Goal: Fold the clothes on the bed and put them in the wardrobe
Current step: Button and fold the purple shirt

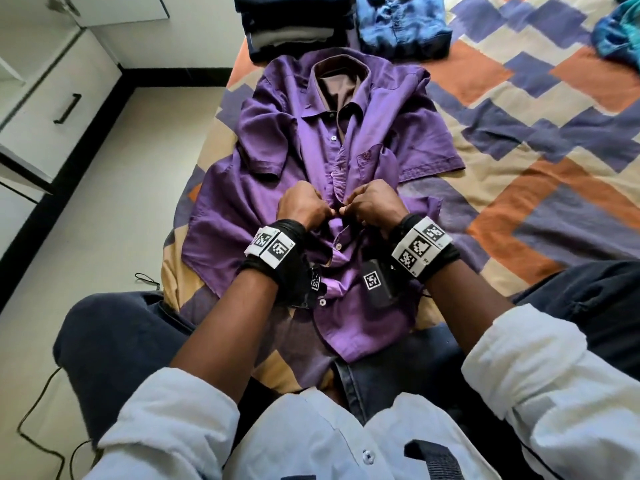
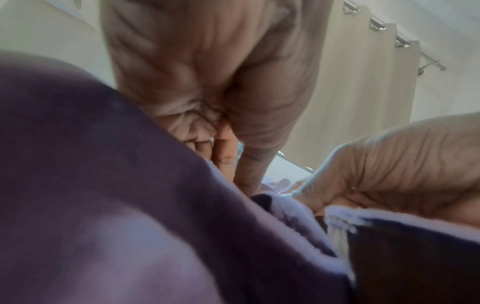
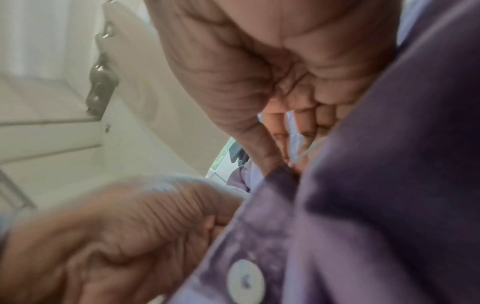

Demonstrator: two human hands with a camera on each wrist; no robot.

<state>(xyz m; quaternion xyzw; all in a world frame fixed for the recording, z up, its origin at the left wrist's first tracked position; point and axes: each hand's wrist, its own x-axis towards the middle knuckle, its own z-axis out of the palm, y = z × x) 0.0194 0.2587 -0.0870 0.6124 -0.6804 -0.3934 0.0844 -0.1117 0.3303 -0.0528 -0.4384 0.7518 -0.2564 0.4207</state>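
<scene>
A purple short-sleeved shirt (image 1: 263,188) lies front up on the bed, collar away from me, hem towards my lap. Both hands meet over its button placket at mid-chest. My left hand (image 1: 304,206) has curled fingers that pinch the left edge of the placket. My right hand (image 1: 370,202) pinches the opposite edge, thumb against fingers. In the left wrist view my left hand (image 2: 223,115) pinches purple cloth (image 2: 103,205) while the other hand holds the seam. The right wrist view shows my right hand (image 3: 285,102) on the shirt (image 3: 389,185) and a white button (image 3: 245,280) below.
A stack of folded dark clothes (image 1: 294,26) and a folded blue denim shirt (image 1: 398,22) sit beyond the collar. A teal garment (image 1: 620,32) lies at the far right. White wardrobe drawers (image 1: 52,109) stand left of the patterned bedspread (image 1: 519,133).
</scene>
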